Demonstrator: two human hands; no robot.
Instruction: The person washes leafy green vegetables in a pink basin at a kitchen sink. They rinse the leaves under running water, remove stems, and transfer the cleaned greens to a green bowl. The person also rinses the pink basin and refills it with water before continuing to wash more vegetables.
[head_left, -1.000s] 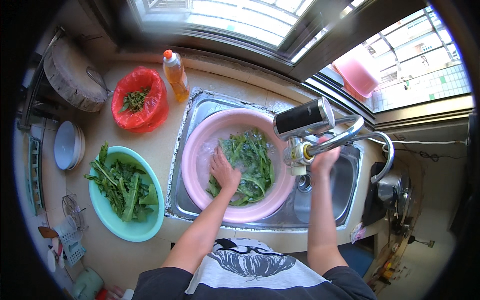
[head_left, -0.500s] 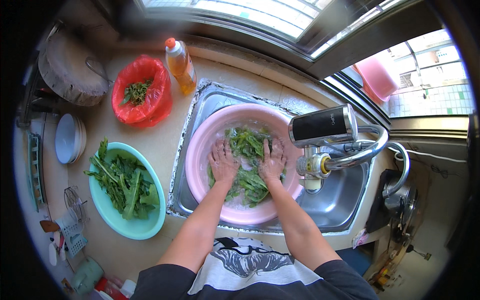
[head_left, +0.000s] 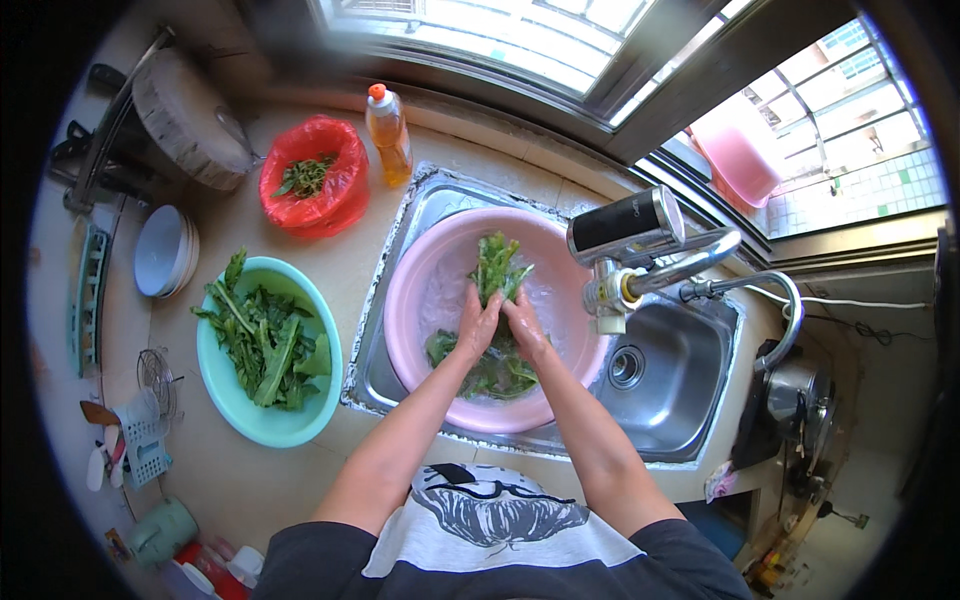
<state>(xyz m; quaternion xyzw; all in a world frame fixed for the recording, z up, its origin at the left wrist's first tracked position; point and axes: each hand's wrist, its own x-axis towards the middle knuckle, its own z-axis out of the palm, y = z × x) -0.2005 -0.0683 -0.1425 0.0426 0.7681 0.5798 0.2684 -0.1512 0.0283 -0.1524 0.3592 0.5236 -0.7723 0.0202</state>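
A pink basin of water stands in the left bowl of the sink. Over it, my left hand and my right hand are closed together around a bunch of leafy greens, whose leafy ends stick up beyond my fingers. More wet greens lie in the water below my wrists, partly hidden by my forearms. To the left, a mint-green basin holds more leafy greens. My palms hide the middle of the bunch.
A chrome faucet with a black cylindrical body reaches over the basin's right rim. The right sink bowl shows its drain. A red plastic bag with plant scraps and an orange soap bottle stand behind; bowls sit far left.
My hands were spread flat on the greens, apart in the water. Now they have come together at the middle and hold a bunch of them. The view has shifted slightly.
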